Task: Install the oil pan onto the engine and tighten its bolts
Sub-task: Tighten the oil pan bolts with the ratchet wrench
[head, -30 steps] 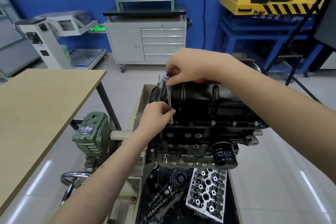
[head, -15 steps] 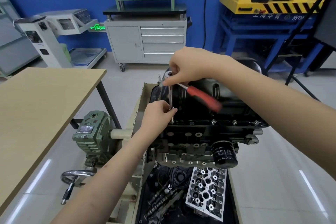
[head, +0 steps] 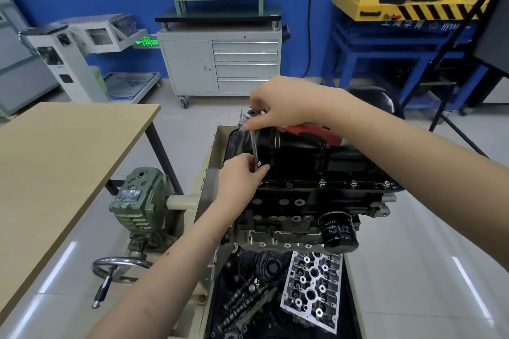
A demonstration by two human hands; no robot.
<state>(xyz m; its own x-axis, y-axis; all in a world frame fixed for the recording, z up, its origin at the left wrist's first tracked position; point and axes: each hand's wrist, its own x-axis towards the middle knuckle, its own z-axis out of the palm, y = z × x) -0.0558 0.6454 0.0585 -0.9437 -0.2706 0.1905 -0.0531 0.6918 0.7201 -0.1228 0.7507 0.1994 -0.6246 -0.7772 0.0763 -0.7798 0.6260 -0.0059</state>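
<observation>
Swung back behind the right hand [head: 286, 103], the ratchet's red handle [head: 316, 132] is half hidden; both hands pinch the ratchet, left hand [head: 242, 176] low.

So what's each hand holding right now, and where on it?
Right hand grips the ratchet wrench at its head; left hand pinches the extension bar near its lower end.

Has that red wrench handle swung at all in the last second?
Yes. The red handle swung out toward the camera, then back behind the right hand, over the oil pan.
</observation>
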